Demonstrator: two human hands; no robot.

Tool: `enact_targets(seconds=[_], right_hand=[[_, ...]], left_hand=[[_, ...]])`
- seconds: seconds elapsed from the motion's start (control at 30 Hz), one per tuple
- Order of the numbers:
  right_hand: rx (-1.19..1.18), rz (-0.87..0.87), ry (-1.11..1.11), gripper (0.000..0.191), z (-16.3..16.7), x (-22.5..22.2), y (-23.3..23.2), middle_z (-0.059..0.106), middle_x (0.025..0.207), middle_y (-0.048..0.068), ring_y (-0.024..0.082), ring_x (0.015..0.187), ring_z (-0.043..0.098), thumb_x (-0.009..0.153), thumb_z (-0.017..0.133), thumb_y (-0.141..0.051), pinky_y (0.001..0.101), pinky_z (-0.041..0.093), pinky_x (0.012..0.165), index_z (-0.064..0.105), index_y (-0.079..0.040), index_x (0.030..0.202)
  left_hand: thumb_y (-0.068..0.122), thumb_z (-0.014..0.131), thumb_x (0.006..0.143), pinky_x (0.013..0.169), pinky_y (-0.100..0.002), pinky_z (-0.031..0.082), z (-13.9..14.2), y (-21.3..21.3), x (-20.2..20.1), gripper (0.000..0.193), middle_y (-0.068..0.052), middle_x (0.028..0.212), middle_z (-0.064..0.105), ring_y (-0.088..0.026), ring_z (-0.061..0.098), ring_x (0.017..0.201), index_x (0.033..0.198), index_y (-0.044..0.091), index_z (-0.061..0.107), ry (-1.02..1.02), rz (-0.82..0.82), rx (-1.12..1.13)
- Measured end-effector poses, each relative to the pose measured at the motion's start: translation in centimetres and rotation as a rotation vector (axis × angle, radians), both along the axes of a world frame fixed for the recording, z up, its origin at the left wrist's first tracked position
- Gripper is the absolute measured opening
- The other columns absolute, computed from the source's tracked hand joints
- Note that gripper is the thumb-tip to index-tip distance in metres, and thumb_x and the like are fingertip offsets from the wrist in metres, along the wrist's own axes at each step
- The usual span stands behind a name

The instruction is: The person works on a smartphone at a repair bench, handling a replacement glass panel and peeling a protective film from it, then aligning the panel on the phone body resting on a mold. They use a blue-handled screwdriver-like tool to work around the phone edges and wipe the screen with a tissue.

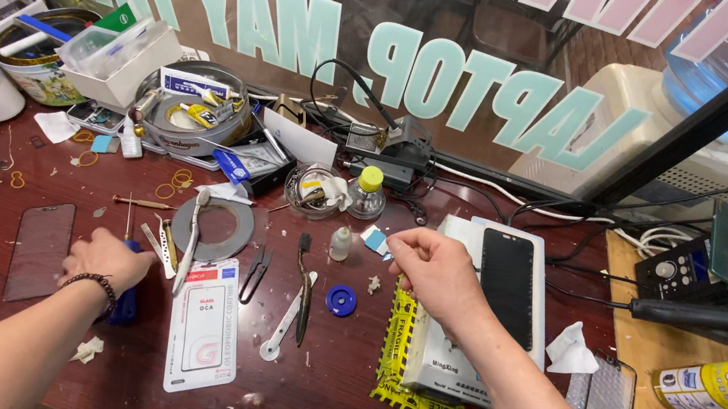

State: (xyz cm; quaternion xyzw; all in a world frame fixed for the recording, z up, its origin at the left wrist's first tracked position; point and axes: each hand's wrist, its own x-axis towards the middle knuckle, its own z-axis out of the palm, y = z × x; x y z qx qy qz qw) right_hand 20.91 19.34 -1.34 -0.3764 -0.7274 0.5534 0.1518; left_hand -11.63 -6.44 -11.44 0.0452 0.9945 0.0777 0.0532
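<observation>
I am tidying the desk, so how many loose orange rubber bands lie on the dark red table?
3: a thin orange rubber band near the left edge, one below the blue pad, and a tangled clump above the tape roll. More may be hidden.

Just right of your left hand lies a flat white-and-red blister package; under your right hand, a black phone screen on a white box with yellow-black tape.

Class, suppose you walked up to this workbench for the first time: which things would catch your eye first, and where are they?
Probably the black phone lying on a white box at centre right, just beside the right hand. Next, the roll of tape at centre left, and the left hand resting on a blue tool on the dark red table.
</observation>
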Motion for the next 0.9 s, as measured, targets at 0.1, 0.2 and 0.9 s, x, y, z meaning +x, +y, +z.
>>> enact_targets(seconds=[0.1, 0.2, 0.9], right_hand=[[-0.026, 0.013, -0.053, 0.026, 0.3, -0.5, -1.0, 0.070, 0.075, 0.000, 0.007, 0.061, 0.061, 0.095, 0.066, -0.028, 0.0239, 0.050, 0.055, 0.076, -0.006, 0.105], [-0.064, 0.034, -0.059, 0.024, 0.9, -1.2, -1.7, 0.070, 0.077, 0.000, 0.007, 0.062, 0.062, 0.095, 0.065, -0.026, 0.0241, 0.051, 0.056, 0.076, -0.008, 0.107], [0.039, -0.070, 0.035, 0.074, 7.4, 9.1, -1.5, 0.071, 0.101, 0.006, 0.012, 0.081, 0.069, 0.079, 0.073, -0.017, 0.0288, 0.057, 0.070, 0.048, -0.014, 0.148]], left_hand=[[0.047, 0.087, 0.070, 0.093, -0.051, 0.055, -0.8, -0.7, -0.8, 0.072, -0.026, 0.123, 0.070, -0.041, 0.068, 0.112, 0.123, 0.002, 0.070, -0.136, -0.009, 0.058], [0.042, 0.082, 0.077, 0.095, -0.049, 0.056, 0.1, -0.6, -1.0, 0.059, -0.024, 0.121, 0.074, -0.039, 0.071, 0.111, 0.121, 0.003, 0.074, -0.196, -0.054, 0.185], [0.029, 0.083, 0.079, 0.069, -0.033, 0.057, 14.5, 19.8, 25.3, 0.039, -0.013, 0.093, 0.078, -0.017, 0.070, 0.079, 0.105, 0.001, 0.074, -0.938, -1.039, 1.019]])
